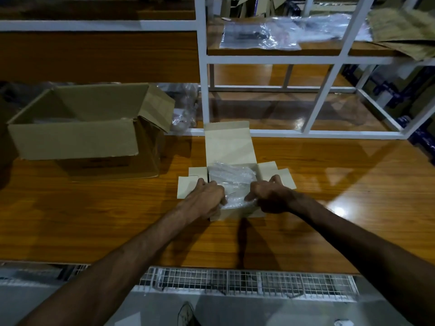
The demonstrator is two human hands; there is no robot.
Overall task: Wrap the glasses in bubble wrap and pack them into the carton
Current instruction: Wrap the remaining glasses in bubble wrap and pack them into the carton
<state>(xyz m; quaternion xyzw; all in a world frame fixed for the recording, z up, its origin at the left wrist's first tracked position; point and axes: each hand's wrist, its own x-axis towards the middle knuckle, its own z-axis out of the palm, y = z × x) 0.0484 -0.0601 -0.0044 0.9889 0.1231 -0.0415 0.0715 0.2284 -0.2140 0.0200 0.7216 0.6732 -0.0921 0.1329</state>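
Note:
A small pale carton (227,142) lies open on the wooden table, its lid standing up at the back and side flaps spread out. A bubble-wrapped bundle (231,176) sits inside it, the glasses hidden by the wrap. My left hand (207,196) grips the bundle's near left edge with curled fingers. My right hand (270,194) pinches the wrap at the near right edge, by the carton's front wall.
A large brown cardboard box (77,135) stands open at the left. A white metal rack (329,67) rises behind the carton, with plastic bags (270,34) on its shelf. More plastic wrap (184,107) lies behind the big box. The table's front edge (211,267) is close to me.

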